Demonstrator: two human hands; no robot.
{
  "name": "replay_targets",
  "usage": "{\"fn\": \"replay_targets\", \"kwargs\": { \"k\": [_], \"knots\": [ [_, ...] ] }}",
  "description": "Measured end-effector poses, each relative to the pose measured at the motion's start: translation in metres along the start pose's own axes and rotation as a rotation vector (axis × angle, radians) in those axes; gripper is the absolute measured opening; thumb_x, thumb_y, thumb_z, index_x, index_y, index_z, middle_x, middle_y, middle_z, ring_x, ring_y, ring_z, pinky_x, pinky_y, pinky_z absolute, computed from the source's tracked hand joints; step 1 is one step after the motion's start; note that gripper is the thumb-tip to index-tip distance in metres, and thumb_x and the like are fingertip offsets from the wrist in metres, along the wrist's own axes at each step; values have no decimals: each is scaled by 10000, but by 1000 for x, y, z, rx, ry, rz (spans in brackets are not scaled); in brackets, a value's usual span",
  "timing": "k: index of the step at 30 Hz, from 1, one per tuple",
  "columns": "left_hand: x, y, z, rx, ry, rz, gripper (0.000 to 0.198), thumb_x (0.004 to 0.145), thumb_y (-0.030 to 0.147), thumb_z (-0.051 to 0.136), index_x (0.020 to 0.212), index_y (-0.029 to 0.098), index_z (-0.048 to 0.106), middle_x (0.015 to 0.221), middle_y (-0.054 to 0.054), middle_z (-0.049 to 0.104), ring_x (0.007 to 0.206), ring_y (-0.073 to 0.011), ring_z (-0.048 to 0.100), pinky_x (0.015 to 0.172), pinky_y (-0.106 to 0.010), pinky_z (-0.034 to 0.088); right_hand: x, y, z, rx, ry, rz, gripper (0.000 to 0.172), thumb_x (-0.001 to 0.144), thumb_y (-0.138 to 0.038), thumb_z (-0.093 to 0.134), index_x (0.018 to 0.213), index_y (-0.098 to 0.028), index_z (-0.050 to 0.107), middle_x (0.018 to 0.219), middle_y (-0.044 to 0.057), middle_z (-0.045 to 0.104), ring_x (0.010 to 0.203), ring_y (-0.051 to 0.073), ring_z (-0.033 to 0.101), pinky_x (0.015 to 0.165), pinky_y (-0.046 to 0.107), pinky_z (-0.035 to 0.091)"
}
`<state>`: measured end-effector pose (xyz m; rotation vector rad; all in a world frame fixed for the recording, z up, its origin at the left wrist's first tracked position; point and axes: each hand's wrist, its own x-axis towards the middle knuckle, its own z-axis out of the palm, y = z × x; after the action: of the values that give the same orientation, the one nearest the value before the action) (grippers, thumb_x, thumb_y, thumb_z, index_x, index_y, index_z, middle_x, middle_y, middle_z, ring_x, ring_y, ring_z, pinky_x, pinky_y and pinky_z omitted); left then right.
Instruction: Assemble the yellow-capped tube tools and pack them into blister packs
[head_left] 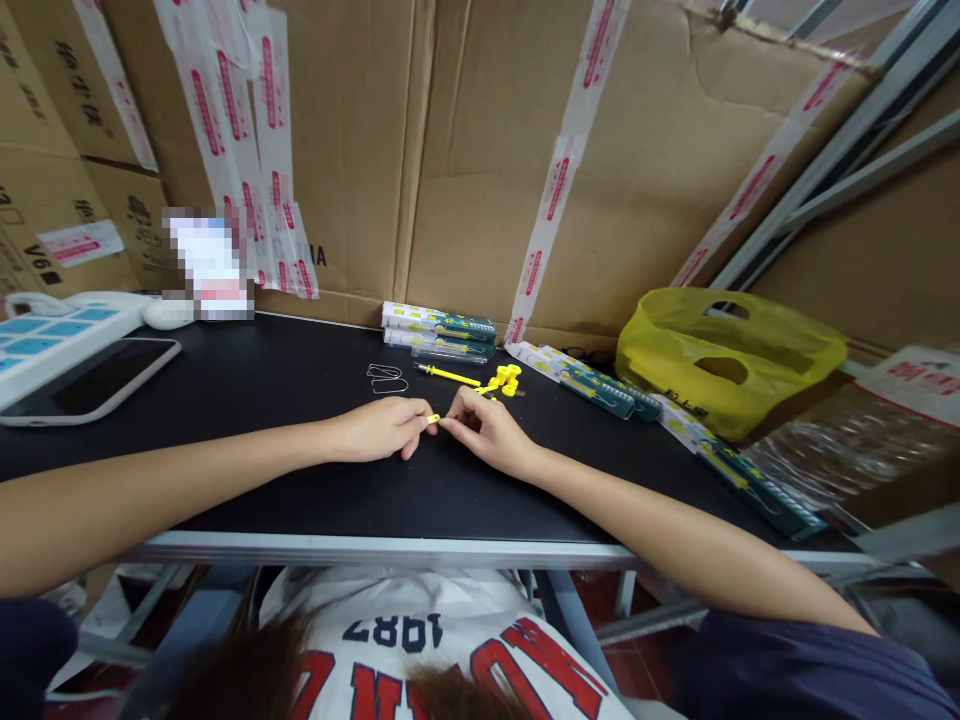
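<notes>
My left hand (382, 428) and my right hand (484, 432) meet at the middle of a black table (262, 400). Both pinch a small yellow part (433, 419) between their fingertips, just above the tabletop. Beyond the hands lie a yellow-handled thin tool (448, 375), a cluster of small yellow parts (507, 379) and two bent wire clips (386, 378).
Green and white packaged items sit stacked at the back (439, 331) and in a row to the right (600, 388). A yellow plastic bag (727, 355) lies at right. A phone (94, 378) and a power strip (52, 335) sit at left. Cardboard boxes (480, 150) stand behind the table.
</notes>
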<state>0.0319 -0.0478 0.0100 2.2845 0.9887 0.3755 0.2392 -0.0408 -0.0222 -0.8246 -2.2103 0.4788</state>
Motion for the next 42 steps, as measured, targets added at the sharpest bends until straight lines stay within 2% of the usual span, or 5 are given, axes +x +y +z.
{"fn": "replay_targets", "kwargs": {
  "k": [13,20,27,36,42],
  "knots": [
    [-1,4,-5,131,-16,-9,269,922,262,301,893,181,556,545,40,516,545,-134,520,576,-238,394,0,2,0,-60,-39,-33,227,897,-338,536,735,-207,447,642,-28,490,572,111,429,553,240,343],
    [-2,-1,-4,313,97,81,221,903,289,383,878,186,576,764,-24,637,682,-161,583,624,-251,390,2,5,-1,-31,-32,-18,238,900,-354,540,733,-205,461,654,-23,497,584,114,447,556,243,354],
    [-1,-5,-4,394,98,70,225,917,306,379,876,189,567,732,-34,620,667,-184,590,599,-263,366,3,3,-2,-5,-23,12,272,883,-407,571,733,-201,477,652,-26,500,574,110,445,551,244,359],
    [-2,-2,-3,403,71,36,265,931,312,354,892,182,581,835,-68,671,768,-207,628,662,-281,400,4,4,-2,-21,-47,-11,149,865,-296,575,773,-198,513,645,-35,520,555,99,447,537,230,363],
    [-1,-2,-2,431,79,31,298,948,314,336,904,182,600,860,-68,691,779,-209,637,669,-285,405,2,2,-1,-123,-18,-31,181,878,-295,552,742,-194,487,648,-24,531,559,101,466,531,226,345]
  ]
}}
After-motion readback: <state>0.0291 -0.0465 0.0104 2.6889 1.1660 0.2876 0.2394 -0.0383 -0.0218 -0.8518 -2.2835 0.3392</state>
